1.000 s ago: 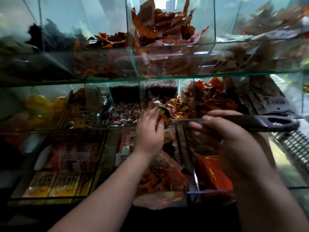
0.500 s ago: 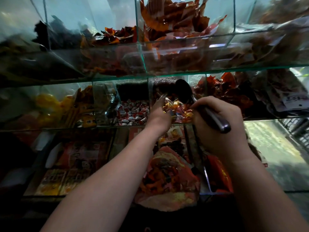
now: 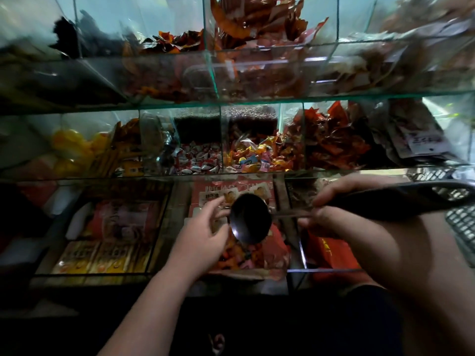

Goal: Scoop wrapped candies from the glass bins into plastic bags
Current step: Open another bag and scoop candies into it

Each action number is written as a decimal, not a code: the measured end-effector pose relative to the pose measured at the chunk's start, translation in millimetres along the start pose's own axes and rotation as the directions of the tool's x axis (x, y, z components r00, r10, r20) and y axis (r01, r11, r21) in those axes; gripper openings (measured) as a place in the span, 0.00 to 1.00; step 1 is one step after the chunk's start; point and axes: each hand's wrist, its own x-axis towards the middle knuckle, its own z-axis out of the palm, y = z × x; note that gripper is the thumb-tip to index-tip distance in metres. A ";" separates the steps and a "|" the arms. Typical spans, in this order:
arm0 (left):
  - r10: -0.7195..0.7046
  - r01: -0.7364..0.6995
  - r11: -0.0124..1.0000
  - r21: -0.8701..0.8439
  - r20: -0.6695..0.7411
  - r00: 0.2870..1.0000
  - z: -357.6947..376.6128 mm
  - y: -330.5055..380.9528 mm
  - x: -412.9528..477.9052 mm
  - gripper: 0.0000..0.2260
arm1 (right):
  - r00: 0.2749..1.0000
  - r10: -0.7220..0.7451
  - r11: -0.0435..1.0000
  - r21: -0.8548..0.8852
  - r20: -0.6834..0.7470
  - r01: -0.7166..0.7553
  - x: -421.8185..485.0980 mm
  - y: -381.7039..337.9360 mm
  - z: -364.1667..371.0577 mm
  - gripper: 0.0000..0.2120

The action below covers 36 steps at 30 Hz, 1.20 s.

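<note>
The right hand (image 3: 331, 211) is curled round the dark handle of a ladle (image 3: 250, 219), with the thumb on top and the fingers wrapped beneath. The handle runs out to the right past the wrist. The ladle's bowl lies level, to the left of that hand, between the two hands. From this angle the bowl looks dark, and I cannot tell if it holds anything.

The left hand (image 3: 203, 235) sits just left of the bowl, its fingers loosely spread and bent towards it. Its thumb is at the mouth of a bag (image 3: 273, 254). It may be holding the bag open, but the grip is hidden, so I cannot tell.

The bag lies directly below the bowl, in front of the lowest glass row, and has orange and pink candies (image 3: 237, 255) in it.

The bin (image 3: 222, 140) of mixed candies (image 3: 259, 156) is in the middle row, above and beyond both hands, well apart from the ladle. The bin to its left holds red-and-white sweets (image 3: 198, 160).
</note>
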 end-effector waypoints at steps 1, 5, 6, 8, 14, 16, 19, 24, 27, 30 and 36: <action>-0.013 0.015 0.995 0.100 -0.014 1.000 -4.2 -6.2 -7.0 0.21 | 0.999 -0.035 0.998 -0.045 -0.023 0.034 -1.4 -10.7 0.3 0.10; -0.079 0.096 0.946 0.311 -0.065 0.995 -2.4 -19.2 -13.3 0.07 | 0.997 -0.035 0.975 -0.217 0.071 0.050 -9.1 -24.0 15.4 0.06; -0.092 0.118 0.947 0.299 -0.099 0.991 0.2 -18.6 -12.1 0.01 | 0.994 -0.006 0.965 -0.260 0.107 0.034 -2.3 -17.8 28.3 0.05; -0.094 0.151 0.950 0.274 -0.209 0.973 7.1 -19.2 -6.8 0.06 | 0.989 0.036 0.947 -0.322 0.144 0.013 10.9 1.1 55.3 0.02; -0.092 0.146 0.977 0.153 -0.311 0.946 11.9 -24.3 2.0 0.06 | 0.981 0.032 0.946 -0.323 0.192 0.032 24.8 79.5 116.7 0.03; -0.091 0.134 0.984 0.113 -0.325 0.941 11.2 -27.9 1.0 0.06 | 0.993 0.106 0.986 -0.133 0.047 -0.099 22.3 94.7 127.2 0.04; -0.077 0.116 0.988 0.099 -0.337 0.938 11.7 -32.2 -1.5 0.06 | 0.924 0.383 0.887 0.281 -0.008 -0.366 30.4 101.2 121.0 0.09; -0.069 0.112 0.989 0.099 -0.356 0.932 13.1 -34.1 -2.5 0.06 | 0.928 0.369 0.929 0.041 -0.038 -0.368 36.5 101.2 114.3 0.08; -0.069 0.111 0.989 0.096 -0.362 0.930 14.9 -33.4 -4.0 0.06 | 0.916 0.396 0.888 0.226 0.068 -0.401 34.0 99.8 119.7 0.11; -0.081 0.116 0.990 0.076 -0.366 0.927 14.6 -33.7 -5.2 0.06 | 0.826 0.561 0.695 0.518 0.044 -0.500 35.2 100.0 116.3 0.09; -0.077 0.129 0.986 0.109 -0.391 0.917 10.4 -28.1 -8.5 0.07 | 0.801 0.598 0.623 0.650 -0.036 -0.436 27.0 92.0 103.8 0.07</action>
